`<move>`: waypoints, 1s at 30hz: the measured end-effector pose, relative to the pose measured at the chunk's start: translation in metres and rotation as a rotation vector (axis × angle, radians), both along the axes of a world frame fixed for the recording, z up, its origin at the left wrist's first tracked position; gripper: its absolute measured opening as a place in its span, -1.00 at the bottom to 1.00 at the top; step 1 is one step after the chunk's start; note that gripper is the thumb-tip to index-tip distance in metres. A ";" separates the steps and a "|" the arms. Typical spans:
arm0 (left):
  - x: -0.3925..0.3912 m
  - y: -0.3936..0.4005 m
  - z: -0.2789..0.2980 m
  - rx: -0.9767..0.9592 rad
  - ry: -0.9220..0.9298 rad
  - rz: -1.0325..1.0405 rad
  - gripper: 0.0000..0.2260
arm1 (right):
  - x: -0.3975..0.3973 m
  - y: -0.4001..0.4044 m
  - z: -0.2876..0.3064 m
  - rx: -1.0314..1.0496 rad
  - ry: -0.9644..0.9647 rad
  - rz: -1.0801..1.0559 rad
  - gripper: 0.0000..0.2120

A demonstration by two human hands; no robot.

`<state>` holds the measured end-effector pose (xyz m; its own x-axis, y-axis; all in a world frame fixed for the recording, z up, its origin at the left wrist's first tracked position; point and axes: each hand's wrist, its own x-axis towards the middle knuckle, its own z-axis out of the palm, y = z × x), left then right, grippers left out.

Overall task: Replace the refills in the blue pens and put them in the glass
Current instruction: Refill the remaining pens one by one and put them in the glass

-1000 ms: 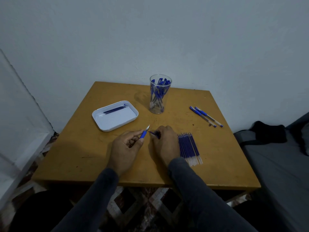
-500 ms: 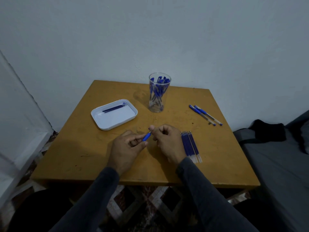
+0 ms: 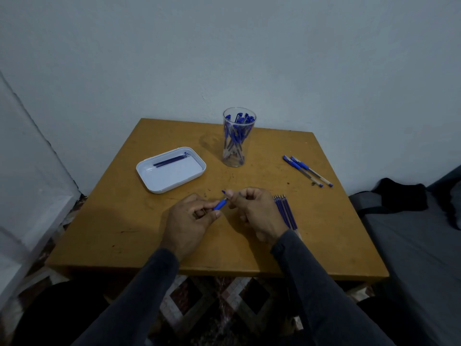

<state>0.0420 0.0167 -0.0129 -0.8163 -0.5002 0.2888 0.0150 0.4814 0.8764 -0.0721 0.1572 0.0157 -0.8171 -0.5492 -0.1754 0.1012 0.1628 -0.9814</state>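
At frame centre, the left hand (image 3: pixel 188 218) pinches the blue pen (image 3: pixel 220 204) by its barrel; the right hand (image 3: pixel 254 208) pinches its tip end. Judged best: hold the barrel steady, twist straight. The glass (image 3: pixel 237 138) stands above, upper centre.

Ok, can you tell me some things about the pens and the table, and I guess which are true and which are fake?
1. The glass has blue pens standing in it. True.
2. The white tray is on the right side of the table. False: it sits on the left, with a dark refill lying in it.
3. Both hands are at one blue pen. True: the left hand holds it and the right hand pinches its tip end.
4. Two pens lie inside the tray. False: they lie on the bare table, far right.
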 end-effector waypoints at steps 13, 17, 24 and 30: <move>-0.001 0.001 0.000 -0.052 -0.025 -0.027 -0.80 | -0.004 0.005 0.013 0.065 -0.061 0.111 -0.78; 0.000 0.002 0.000 -0.072 -0.026 -0.033 -0.78 | -0.003 0.002 0.007 0.177 0.080 0.062 -0.58; 0.000 0.002 0.001 -0.101 -0.021 -0.018 -0.77 | -0.006 0.008 0.012 0.034 -0.053 0.172 -0.71; -0.001 0.003 0.000 -0.107 -0.020 -0.026 -0.77 | -0.005 0.009 0.006 0.091 0.024 0.106 -0.72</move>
<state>0.0414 0.0192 -0.0125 -0.8344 -0.4464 0.3231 0.0120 0.5715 0.8205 -0.0768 0.1665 0.0222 -0.7602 -0.6151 -0.2094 0.0555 0.2596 -0.9641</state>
